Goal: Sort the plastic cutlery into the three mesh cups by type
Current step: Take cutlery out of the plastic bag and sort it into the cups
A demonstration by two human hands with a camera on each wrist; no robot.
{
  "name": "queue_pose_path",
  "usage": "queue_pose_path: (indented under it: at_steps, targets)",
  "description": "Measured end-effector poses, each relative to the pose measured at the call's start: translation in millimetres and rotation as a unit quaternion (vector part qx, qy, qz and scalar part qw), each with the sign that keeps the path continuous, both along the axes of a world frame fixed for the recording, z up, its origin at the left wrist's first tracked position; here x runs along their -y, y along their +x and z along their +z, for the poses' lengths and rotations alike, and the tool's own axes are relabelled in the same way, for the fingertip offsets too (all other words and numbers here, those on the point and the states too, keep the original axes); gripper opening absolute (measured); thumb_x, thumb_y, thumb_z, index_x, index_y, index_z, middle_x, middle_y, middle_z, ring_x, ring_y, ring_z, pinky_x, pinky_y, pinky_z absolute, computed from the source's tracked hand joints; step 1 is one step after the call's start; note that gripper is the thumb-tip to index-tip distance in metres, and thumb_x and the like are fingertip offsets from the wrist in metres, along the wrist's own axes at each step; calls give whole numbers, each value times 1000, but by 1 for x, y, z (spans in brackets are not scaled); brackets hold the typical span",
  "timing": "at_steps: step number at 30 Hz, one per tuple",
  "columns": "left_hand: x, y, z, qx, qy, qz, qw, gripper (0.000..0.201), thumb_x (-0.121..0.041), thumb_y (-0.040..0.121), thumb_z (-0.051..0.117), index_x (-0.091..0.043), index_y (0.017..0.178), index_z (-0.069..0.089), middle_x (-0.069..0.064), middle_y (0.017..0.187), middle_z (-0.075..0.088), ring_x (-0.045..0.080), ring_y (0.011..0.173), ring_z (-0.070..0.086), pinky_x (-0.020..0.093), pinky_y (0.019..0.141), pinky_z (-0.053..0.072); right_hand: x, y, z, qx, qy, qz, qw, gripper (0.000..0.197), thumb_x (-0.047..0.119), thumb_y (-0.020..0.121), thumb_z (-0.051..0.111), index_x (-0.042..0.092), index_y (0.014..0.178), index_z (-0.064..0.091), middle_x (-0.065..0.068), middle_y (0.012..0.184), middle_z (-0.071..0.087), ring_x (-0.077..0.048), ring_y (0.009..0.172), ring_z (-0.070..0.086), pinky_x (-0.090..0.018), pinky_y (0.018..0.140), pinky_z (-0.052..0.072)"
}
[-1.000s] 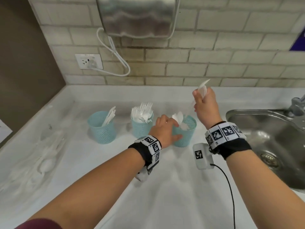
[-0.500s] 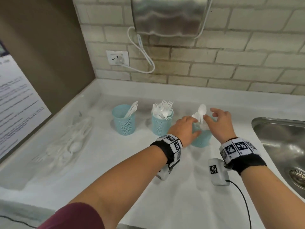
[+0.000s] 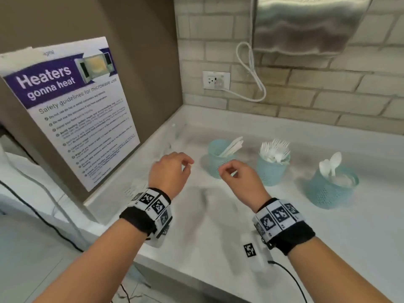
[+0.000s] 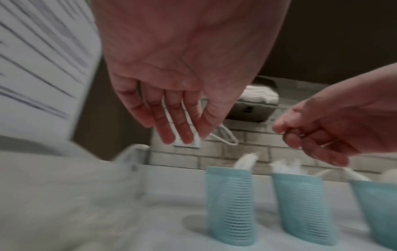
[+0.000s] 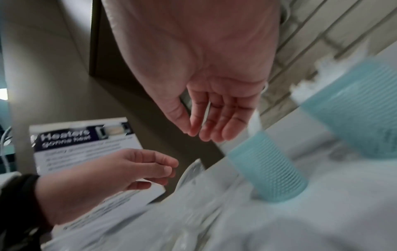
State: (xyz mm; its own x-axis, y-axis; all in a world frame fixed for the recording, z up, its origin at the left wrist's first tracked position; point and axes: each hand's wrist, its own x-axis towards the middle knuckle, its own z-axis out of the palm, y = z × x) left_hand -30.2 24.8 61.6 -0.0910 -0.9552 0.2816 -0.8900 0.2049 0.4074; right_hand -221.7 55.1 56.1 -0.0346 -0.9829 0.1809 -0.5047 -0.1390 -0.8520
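Observation:
Three teal mesh cups stand in a row on the white counter (image 3: pixel 218 232). The left cup (image 3: pixel 218 162) holds knives, the middle cup (image 3: pixel 272 173) holds forks (image 3: pixel 275 149), and the right cup (image 3: pixel 330 191) holds spoons (image 3: pixel 330 164). My left hand (image 3: pixel 185 165) hovers left of the knife cup, fingers relaxed and empty. My right hand (image 3: pixel 225 171) hovers in front of the knife cup, loosely curled and holding nothing. A clear plastic bag of cutlery (image 5: pixel 193 220) lies on the counter under both hands; the head view shows it only faintly, and its contents are blurred.
A microwave safety poster (image 3: pixel 72 106) leans on the brown left wall. A wall outlet (image 3: pixel 216 79) and a steel dispenser (image 3: pixel 306 25) with a looped white cord sit on the brick backsplash. The counter's front edge (image 3: pixel 185 272) is near my wrists.
The spoon my right hand held is now in the right cup. My left hand let go of that cup. Both hands moved left, and the view turned left.

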Motion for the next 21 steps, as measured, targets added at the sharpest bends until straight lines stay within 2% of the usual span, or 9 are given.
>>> queue_pose_path:
  at_steps: [4, 6, 10, 12, 15, 17, 18, 20, 21]
  targets:
    - [-6, 72, -3, 127, 78, 117, 982, 27, -18, 89, 52, -30, 112, 61, 2, 123, 56, 24, 115, 49, 39, 90, 43, 2, 70, -22, 0, 47, 80, 996, 12, 12, 86, 60, 11, 94, 69, 16, 76, 56, 12, 60, 51, -3, 61, 38]
    - [-12, 89, -6, 137, 120, 127, 975, 33, -9, 88, 48, -26, 113, 58, 6, 124, 52, 26, 115, 49, 39, 88, 44, 0, 98, -34, -16, 79, 118, 990, 15, 13, 85, 62, 10, 99, 68, 8, 85, 59, 6, 64, 51, -5, 64, 37]
    - [-13, 99, 0, 108, 158, 94, 977, 32, -7, 90, 44, -26, 105, 64, 7, 120, 58, 24, 102, 60, 36, 89, 50, -11, 133, -54, -37, 131, 173, 976, 36, 23, 81, 69, 17, 116, 59, -2, 115, 55, -10, 90, 52, -17, 82, 40]
    - [-12, 93, 8, 81, 168, 64, 980, 33, -8, 91, 43, -23, 109, 67, 5, 123, 61, 22, 104, 62, 33, 91, 50, -19, 138, -57, -11, 135, 184, 974, 54, 29, 76, 75, 22, 124, 51, 0, 125, 48, -10, 101, 51, -21, 87, 42]
    - [-13, 72, 24, -27, 203, 11, 979, 36, -7, 93, 41, -18, 115, 67, 4, 123, 64, 22, 102, 65, 34, 89, 53, -30, 136, -54, 48, 103, 163, 980, 72, 37, 69, 80, 27, 129, 41, 7, 127, 41, -8, 107, 50, -21, 88, 43]
    - [-14, 57, 32, -113, 226, -30, 967, 40, 1, 91, 38, -13, 118, 65, 8, 123, 61, 25, 95, 67, 34, 78, 58, -34, 129, -48, 90, 55, 105, 989, 65, 39, 70, 78, 27, 123, 42, 11, 123, 45, -5, 104, 51, -17, 84, 44]
    - [-14, 49, 34, -146, 236, -55, 959, 44, 5, 90, 35, -11, 120, 63, 9, 122, 59, 26, 91, 67, 32, 71, 58, -36, 123, -45, 108, 21, 66, 992, 53, 39, 74, 75, 27, 117, 46, 11, 119, 49, -3, 100, 52, -15, 79, 43]
    - [-14, 34, 34, -164, 231, -107, 953, 46, 8, 89, 35, -12, 119, 63, 7, 113, 58, 24, 88, 66, 28, 67, 57, -38, 102, -37, 125, -56, -15, 990, 21, 30, 84, 68, 25, 101, 57, 10, 103, 60, -1, 88, 56, -9, 71, 40]
    - [-12, 27, 32, -134, 200, -130, 962, 42, 4, 90, 40, -16, 117, 65, 3, 106, 57, 22, 88, 63, 27, 70, 55, -38, 89, -32, 129, -82, -48, 987, 9, 24, 86, 65, 24, 94, 61, 10, 95, 64, -1, 83, 57, -7, 69, 39]
